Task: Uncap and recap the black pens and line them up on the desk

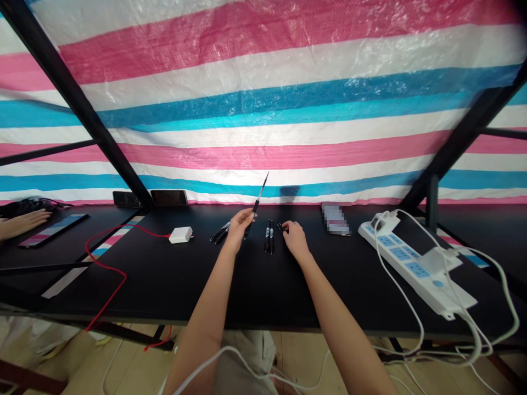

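Black table [263, 299], striped sheet [263, 120] hung along its far side. Left hand [241, 226], right of the pens [222, 233], gripping a slim pen [256, 206] between thumb and fingers; pen raised at a slant, thin end up and leaning right, lower end by the palm. Right hand [295, 240] low over the table, fingers curled, pinching a small dark piece [280, 226]; too little shows to say what it is. Between the hands, a pair [272, 238] of similar pens lying side by side, lengthwise near to far. Farther left, a white charger [180, 235] with a red cable [123, 274] looping to the near edge. At the far edge, left, two dark phones [168, 197] propped up. Right of the right hand, a flat packet [335, 219], face blurred; farther right, a white power strip [416, 269] with plugs [386, 221] in it. Far left: another person's hand [31, 223] beside a glossy tablet [53, 230].
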A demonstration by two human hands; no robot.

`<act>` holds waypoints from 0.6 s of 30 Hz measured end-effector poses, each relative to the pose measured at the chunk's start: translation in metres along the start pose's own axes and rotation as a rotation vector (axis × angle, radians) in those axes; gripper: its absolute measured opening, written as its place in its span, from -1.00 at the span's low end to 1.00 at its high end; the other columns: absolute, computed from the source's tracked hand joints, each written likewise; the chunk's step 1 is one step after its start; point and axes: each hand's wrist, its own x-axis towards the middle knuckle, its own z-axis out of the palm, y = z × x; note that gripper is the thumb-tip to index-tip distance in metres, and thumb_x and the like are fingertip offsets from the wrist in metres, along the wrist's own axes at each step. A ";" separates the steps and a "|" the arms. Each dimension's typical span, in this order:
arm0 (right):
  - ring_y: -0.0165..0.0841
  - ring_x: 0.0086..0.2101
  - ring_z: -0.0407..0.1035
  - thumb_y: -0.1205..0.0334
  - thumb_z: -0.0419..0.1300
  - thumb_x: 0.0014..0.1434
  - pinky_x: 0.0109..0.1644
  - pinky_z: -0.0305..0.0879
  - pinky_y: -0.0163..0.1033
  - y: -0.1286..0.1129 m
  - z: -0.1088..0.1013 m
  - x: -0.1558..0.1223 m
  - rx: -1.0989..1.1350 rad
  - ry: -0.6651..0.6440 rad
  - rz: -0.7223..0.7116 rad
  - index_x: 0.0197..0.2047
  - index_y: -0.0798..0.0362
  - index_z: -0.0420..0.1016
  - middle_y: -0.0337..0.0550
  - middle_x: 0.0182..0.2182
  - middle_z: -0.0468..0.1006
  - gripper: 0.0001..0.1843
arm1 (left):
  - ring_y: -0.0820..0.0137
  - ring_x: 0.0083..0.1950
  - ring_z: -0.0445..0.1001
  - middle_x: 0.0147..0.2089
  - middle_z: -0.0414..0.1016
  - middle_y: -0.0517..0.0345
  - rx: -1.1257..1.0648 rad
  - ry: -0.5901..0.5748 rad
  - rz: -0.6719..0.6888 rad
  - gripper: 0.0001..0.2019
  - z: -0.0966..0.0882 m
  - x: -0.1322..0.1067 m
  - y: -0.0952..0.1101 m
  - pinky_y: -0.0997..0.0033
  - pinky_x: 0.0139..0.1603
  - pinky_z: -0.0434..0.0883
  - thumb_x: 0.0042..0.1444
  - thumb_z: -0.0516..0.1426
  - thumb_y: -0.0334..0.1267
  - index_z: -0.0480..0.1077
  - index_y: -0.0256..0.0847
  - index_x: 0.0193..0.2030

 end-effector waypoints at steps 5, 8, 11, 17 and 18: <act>-0.33 -0.24 0.32 0.34 0.00 0.13 -0.22 0.17 -0.31 -0.006 -0.004 -0.005 -0.166 0.030 0.036 -0.17 0.11 0.35 -0.04 -0.21 0.36 -0.80 | 0.48 -0.29 0.40 -0.25 0.48 0.10 -0.048 0.020 -0.013 -0.66 0.000 -0.001 0.001 0.37 -0.11 0.30 -0.11 0.22 -0.16 0.42 -0.24 -0.16; -0.30 -0.23 0.33 0.32 -0.01 0.15 -0.25 0.19 -0.30 -0.009 -0.008 -0.007 -0.244 0.025 0.070 -0.19 0.13 0.33 0.00 -0.21 0.36 -0.82 | 0.50 -0.30 0.39 -0.25 0.47 0.11 -0.064 0.020 -0.018 -0.68 -0.001 -0.001 0.001 0.40 -0.11 0.29 -0.11 0.22 -0.17 0.41 -0.23 -0.17; -0.27 -0.22 0.34 0.30 -0.02 0.15 -0.27 0.21 -0.29 -0.011 -0.009 -0.008 -0.303 0.028 0.098 -0.21 0.17 0.32 0.04 -0.23 0.37 -0.82 | 0.49 -0.29 0.39 -0.24 0.47 0.10 -0.040 0.013 -0.016 -0.68 0.000 -0.003 0.003 0.40 -0.11 0.29 -0.09 0.21 -0.17 0.41 -0.24 -0.17; -0.24 -0.23 0.36 0.30 -0.01 0.12 -0.28 0.23 -0.29 -0.013 -0.008 -0.009 -0.349 0.040 0.087 -0.23 0.20 0.31 0.06 -0.27 0.40 -0.82 | 0.42 -0.27 0.40 -0.27 0.48 0.07 0.130 -0.040 -0.004 -0.67 -0.004 0.001 -0.003 0.35 -0.13 0.30 -0.08 0.18 -0.15 0.40 -0.25 -0.15; -0.24 -0.23 0.36 0.30 -0.01 0.12 -0.28 0.23 -0.28 -0.013 -0.008 -0.008 -0.353 0.040 0.085 -0.23 0.20 0.31 0.06 -0.27 0.41 -0.82 | 0.40 -0.28 0.40 -0.28 0.48 0.07 0.193 -0.046 0.002 -0.68 -0.006 0.002 -0.005 0.35 -0.15 0.31 -0.08 0.18 -0.16 0.40 -0.26 -0.17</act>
